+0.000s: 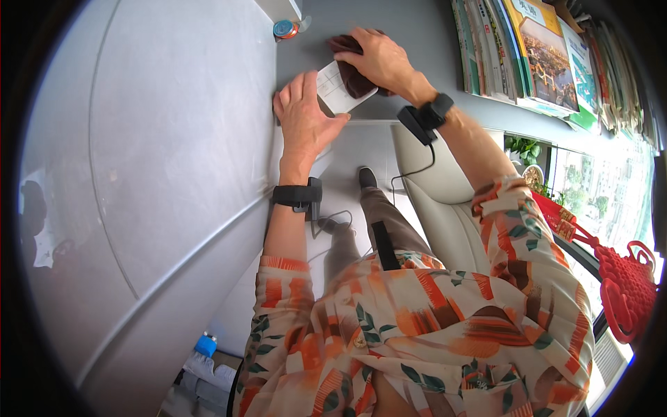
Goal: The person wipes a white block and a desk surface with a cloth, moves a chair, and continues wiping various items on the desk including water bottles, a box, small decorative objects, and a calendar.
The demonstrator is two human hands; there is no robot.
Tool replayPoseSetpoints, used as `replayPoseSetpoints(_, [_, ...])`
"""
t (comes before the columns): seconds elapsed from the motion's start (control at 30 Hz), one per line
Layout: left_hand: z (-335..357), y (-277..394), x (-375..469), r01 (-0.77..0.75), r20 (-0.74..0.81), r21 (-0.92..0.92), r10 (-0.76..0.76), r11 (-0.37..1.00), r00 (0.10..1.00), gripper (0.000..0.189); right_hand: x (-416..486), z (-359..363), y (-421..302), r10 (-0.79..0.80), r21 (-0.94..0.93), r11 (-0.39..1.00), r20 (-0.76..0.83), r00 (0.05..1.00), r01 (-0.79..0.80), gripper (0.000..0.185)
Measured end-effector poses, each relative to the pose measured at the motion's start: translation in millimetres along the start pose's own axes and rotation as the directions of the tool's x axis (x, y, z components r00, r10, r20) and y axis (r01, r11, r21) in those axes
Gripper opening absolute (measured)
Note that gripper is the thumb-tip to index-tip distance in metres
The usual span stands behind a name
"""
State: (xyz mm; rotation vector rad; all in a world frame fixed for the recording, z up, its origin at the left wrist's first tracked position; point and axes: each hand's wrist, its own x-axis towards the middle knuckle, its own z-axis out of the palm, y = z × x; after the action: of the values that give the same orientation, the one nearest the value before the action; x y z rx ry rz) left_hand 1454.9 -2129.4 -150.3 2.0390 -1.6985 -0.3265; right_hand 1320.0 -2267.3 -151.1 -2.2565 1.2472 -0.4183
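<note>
A flat white item with rounded corners [332, 92] lies at the front edge of the grey desk surface [427, 68]; whether it is a box or a device I cannot tell. My left hand [306, 112] grips its left side, the thumb at its lower corner. On its right part rests a dark maroon cloth [357, 82], bunched under my right hand [383, 60], which holds it against the white face. The right fingertips are slightly blurred and partly hidden. Each wrist wears a black strap with a small device and a cable.
Books and magazines [547, 57] stand in a row at the right of the desk. A small round blue and orange tin [285, 29] sits at the back left, by a pale panel [182, 104]. Below the desk edge is a cream chair [443, 177]. A red knotted ornament [625, 286] hangs at the right.
</note>
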Motion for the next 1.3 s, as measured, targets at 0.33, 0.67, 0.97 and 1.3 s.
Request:
replayPoseSetpoints(0.33, [-1, 1, -1, -0.006, 0.022, 0.007, 0.006, 1.0, 1.0, 0.087, -97, -50, 19, 0.057, 0.123, 0.99, 0.124, 0.991, -0.073, 0.038])
replayPoseSetpoints(0.67, [2, 2, 2, 0.001, 0.026, -0.014, -0.001, 1.0, 1.0, 0.088, -52, -9, -8, -0.551, -0.113, 0.831, -0.045, 0.833, 0.544, 0.043])
replayPoseSetpoints(0.97, [8, -6, 1, 0.007, -0.014, -0.064, -0.008, 0.998, 1.0, 0.09, -2, 19, -13, -0.345, -0.177, 0.923, 0.014, 0.939, 0.342, 0.04])
replayPoseSetpoints(1.3, [11, -7, -1, 0.035, -0.049, -0.187, -0.045, 0.982, 0.998, 0.09, -20, 17, 8, -0.558, -0.095, 0.829, -0.065, 0.827, 0.551, 0.046])
